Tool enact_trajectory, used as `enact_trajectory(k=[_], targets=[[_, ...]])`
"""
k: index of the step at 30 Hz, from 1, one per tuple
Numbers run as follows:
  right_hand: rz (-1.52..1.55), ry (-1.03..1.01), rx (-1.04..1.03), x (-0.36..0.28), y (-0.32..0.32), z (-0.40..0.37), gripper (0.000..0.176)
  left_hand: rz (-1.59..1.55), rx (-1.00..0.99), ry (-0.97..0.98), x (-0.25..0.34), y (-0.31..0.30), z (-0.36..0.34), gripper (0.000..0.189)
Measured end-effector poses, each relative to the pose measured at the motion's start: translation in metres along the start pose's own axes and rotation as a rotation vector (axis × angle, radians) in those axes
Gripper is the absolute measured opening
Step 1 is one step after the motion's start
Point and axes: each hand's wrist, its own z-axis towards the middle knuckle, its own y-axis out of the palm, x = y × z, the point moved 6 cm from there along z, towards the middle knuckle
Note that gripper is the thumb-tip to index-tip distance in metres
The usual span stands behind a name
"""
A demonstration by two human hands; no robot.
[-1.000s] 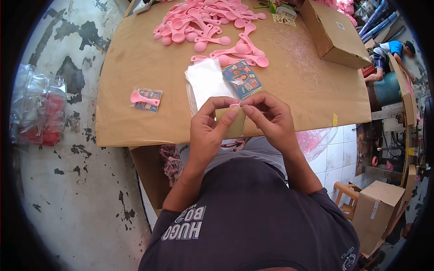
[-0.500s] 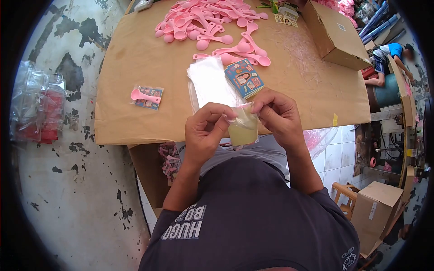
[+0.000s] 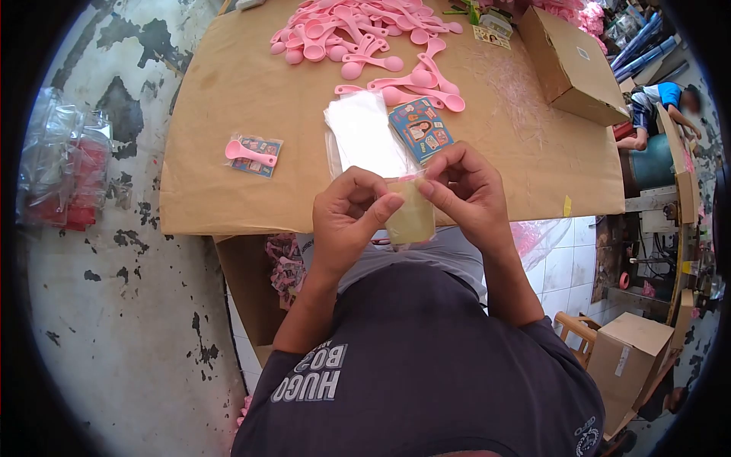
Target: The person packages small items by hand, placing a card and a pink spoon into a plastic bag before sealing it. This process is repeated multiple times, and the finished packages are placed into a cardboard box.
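Between my two hands is a small clear plastic bag [image 3: 411, 219] with a pale yellow-green card inside, held at the table's front edge. My left hand [image 3: 352, 213] pinches its upper left corner. With thumb and fingertips, my right hand [image 3: 463, 194] grips the upper right side. A bit of pink shows at the bag's top; I cannot make out what it is. Just beyond my hands lie a stack of white plastic bags [image 3: 365, 137] and a pile of blue printed cards [image 3: 421, 128]. To the left rests a bagged card with a pink spoon [image 3: 251, 154] on it.
A heap of pink spoons [image 3: 358, 27] covers the table's far side. At the far right stands a cardboard box [image 3: 571, 65]. Another carton [image 3: 628, 362] is on the floor at right. A person [image 3: 659, 107] sits at the right; clear and red bags [image 3: 68, 167] lie at left.
Both hands have tightened along the bag's top edge, and my left thumb now lies straighter across it. The view has shifted slightly.
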Motion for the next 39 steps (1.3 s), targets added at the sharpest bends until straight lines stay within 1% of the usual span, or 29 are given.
enact_trajectory(k=[1,2,3,5,6,9,11,12,13,14,15,16,17,18,19,21,22,23,24,25,26,27,29,30,32,33,35,37,39], targets=[[0.002,0.0,0.0,0.001,0.0,0.001,0.019,-0.057,0.033,-0.031,0.001,0.001,0.002,0.016],[0.031,-0.042,0.008,-0.001,0.0,0.003,0.025,-0.114,0.067,-0.062,0.0,0.002,0.003,0.023],[0.06,-0.083,0.017,-0.003,-0.001,0.003,0.031,-0.112,0.066,-0.064,-0.002,0.003,0.004,0.023],[0.064,-0.077,0.017,-0.004,-0.003,0.002,0.033,-0.229,0.073,-0.081,-0.01,0.003,0.007,0.037],[0.064,-0.07,0.014,-0.004,-0.003,0.001,0.036,-0.228,0.07,-0.081,-0.009,0.005,0.007,0.037],[0.075,-0.089,0.05,-0.005,-0.005,-0.001,0.036,-0.305,0.087,-0.136,-0.01,0.008,0.008,0.042],[0.087,-0.097,0.067,-0.005,-0.006,-0.004,0.036,-0.392,0.057,-0.158,-0.011,0.011,0.009,0.052],[0.098,-0.103,0.086,-0.006,-0.008,-0.005,0.036,-0.392,0.06,-0.155,-0.008,0.012,0.009,0.052],[0.098,-0.103,0.082,-0.005,-0.009,-0.005,0.036,-0.3,0.008,-0.186,-0.006,0.016,0.008,0.052],[0.105,-0.129,0.12,-0.005,-0.013,-0.006,0.037,-0.209,-0.043,-0.218,-0.005,0.019,0.007,0.051],[0.111,-0.155,0.157,-0.006,-0.015,-0.007,0.038,-0.21,-0.038,-0.217,-0.007,0.018,0.006,0.051],[0.11,-0.153,0.152,-0.007,-0.012,-0.007,0.038,-0.168,-0.072,-0.247,-0.012,0.019,0.005,0.047],[0.086,-0.157,0.159,-0.008,-0.007,-0.007,0.042,-0.125,-0.107,-0.277,-0.014,0.02,0.005,0.042],[0.061,-0.162,0.167,-0.009,-0.004,-0.006,0.046,-0.177,-0.054,-0.266,-0.011,0.02,0.004,0.03],[0.059,-0.161,0.163,-0.009,-0.005,-0.007,0.046,-0.179,-0.051,-0.264,-0.011,0.015,0.003,0.03],[-0.346,-0.038,0.046,0.0,-0.002,-0.007,0.053,0.112,0.014,-0.123,-0.003,-0.005,0.003,0.028],[-0.486,-0.086,0.12,-0.004,0.0,-0.007,0.045,0.105,0.109,-0.021,0.011,-0.012,0.006,0.026],[-0.487,-0.084,0.115,-0.002,-0.001,-0.006,0.045,0.103,0.194,0.035,0.016,-0.029,0.008,0.026],[-0.645,-0.176,0.15,-0.004,-0.005,-0.006,0.038,0.12,0.233,0.183,0.032,-0.038,0.011,0.027],[-0.801,-0.27,0.184,-0.009,-0.006,-0.007,0.03,0.328,0.27,0.244,0.036,-0.059,0.012,0.03],[-0.781,-0.223,0.222,-0.012,-0.009,-0.007,0.018,0.538,0.307,0.303,0.042,-0.079,0.009,0.033],[-0.78,-0.223,0.219,-0.012,-0.012,-0.005,0.018,0.539,0.309,0.302,0.046,-0.092,0.006,0.033],[-0.896,-0.267,0.123,-0.01,-0.013,-0.001,0.019,1.05,0.38,0.214,0.051,-0.11,0.003,0.038],[-0.9,-0.266,0.126,-0.009,-0.012,0.001,0.019,1.046,0.378,0.215,0.047,-0.118,0.001,0.038],[-1.081,-0.447,0.045,-0.01,0.008,0.004,0.023,1.31,0.284,0.115,0.024,-0.126,-0.004,0.037],[-1.082,-0.446,0.042,-0.008,0.016,0.006,0.023,1.308,0.287,0.113,0.016,-0.129,-0.006,0.037],[-1.191,-0.497,-0.032,-0.003,0.039,0.01,0.03,1.305,0.276,0.089,0.005,-0.13,-0.009,0.035],[-1.209,-0.474,-0.031,0.008,0.047,0.011,0.028,1.255,0.303,0.076,0.007,-0.133,-0.009,0.033],[-1.203,-0.413,-0.043,0.022,0.046,0.016,0.023,1.212,0.338,0.065,0.009,-0.141,-0.009,0.031]])
